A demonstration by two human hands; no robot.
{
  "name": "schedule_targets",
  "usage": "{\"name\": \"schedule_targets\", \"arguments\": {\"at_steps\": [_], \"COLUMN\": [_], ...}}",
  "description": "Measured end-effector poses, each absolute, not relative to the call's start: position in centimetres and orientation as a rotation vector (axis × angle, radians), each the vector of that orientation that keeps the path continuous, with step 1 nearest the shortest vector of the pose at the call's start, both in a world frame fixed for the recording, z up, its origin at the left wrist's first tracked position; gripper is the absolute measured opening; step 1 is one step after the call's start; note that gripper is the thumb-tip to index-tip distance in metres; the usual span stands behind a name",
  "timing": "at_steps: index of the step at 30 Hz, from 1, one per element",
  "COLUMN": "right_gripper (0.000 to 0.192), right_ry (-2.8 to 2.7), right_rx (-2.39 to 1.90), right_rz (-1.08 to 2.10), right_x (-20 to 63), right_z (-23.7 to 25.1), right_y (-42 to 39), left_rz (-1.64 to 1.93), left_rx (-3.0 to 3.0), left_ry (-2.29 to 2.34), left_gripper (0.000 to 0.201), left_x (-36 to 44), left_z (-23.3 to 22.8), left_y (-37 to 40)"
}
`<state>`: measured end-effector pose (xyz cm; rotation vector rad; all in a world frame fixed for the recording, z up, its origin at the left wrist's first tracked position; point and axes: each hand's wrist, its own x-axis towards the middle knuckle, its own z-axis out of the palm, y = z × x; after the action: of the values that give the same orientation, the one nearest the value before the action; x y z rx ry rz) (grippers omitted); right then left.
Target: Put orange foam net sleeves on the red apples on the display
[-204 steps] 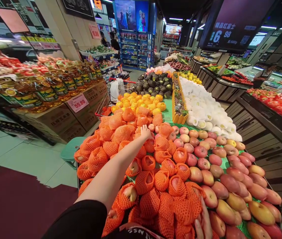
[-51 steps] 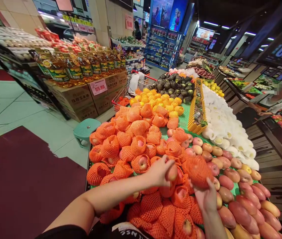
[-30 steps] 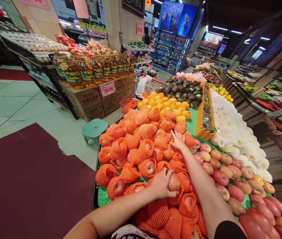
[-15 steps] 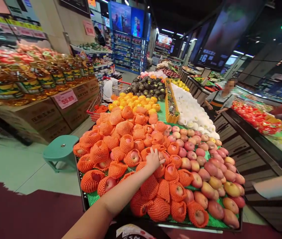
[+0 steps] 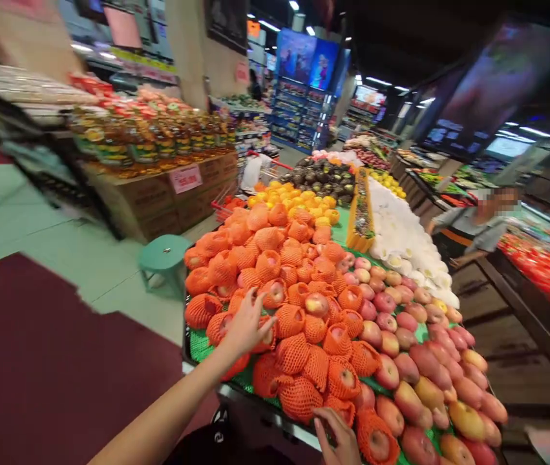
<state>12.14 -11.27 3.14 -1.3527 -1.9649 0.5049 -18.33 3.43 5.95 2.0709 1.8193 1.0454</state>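
Apples in orange foam nets (image 5: 298,352) are heaped on the left part of a sloping display stand. My left hand (image 5: 250,326) reaches in from the lower left with fingers spread, over or lightly touching the netted apples; nothing shows in its grasp. A largely uncovered red and yellow apple (image 5: 317,304) lies among the nets to its right. At the stand's front edge, my right hand (image 5: 337,438) is partly in view, fingers apart beside a netted apple (image 5: 301,399). Bare red apples (image 5: 408,368) cover the stand's right side.
Behind the apples lie yellow-orange fruit (image 5: 298,197), dark round produce (image 5: 326,177) and white-wrapped fruit (image 5: 401,239). A green stool (image 5: 163,253) stands left of the stand. A person in an apron (image 5: 468,229) is at the right, near a counter. Oil bottles (image 5: 158,139) stand on boxes.
My left hand has moved left and back from the middle of the heap, leaving the uncovered apple visible. My right hand has come in at the front edge. The view has swung left.
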Motion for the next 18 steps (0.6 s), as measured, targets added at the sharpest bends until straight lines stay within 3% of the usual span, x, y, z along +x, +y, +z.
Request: {"name": "schedule_targets", "arguments": {"at_steps": [5, 11, 18], "right_gripper": [0.03, 0.021, 0.026], "right_ry": [-2.174, -2.349, -2.641], "right_rx": [-1.212, -0.952, -0.691], "right_rz": [0.728, 1.005, 1.025], "right_x": [7.2, -6.9, -24.6], "right_z": [4.3, 5.4, 0.2], "right_y": [-7.4, -6.3, -7.9], "left_rz": [1.026, 0.795, 0.679], "left_rx": [1.705, 1.229, 0.912], "left_ry": [2.327, 2.792, 3.016], "left_gripper": [0.053, 0.058, 0.06], "left_x": [-28.4, -40.9, -55.4], "left_z": [2.7, -3.0, -9.1], "left_y": [-5.2, -17.4, -25.7]}}
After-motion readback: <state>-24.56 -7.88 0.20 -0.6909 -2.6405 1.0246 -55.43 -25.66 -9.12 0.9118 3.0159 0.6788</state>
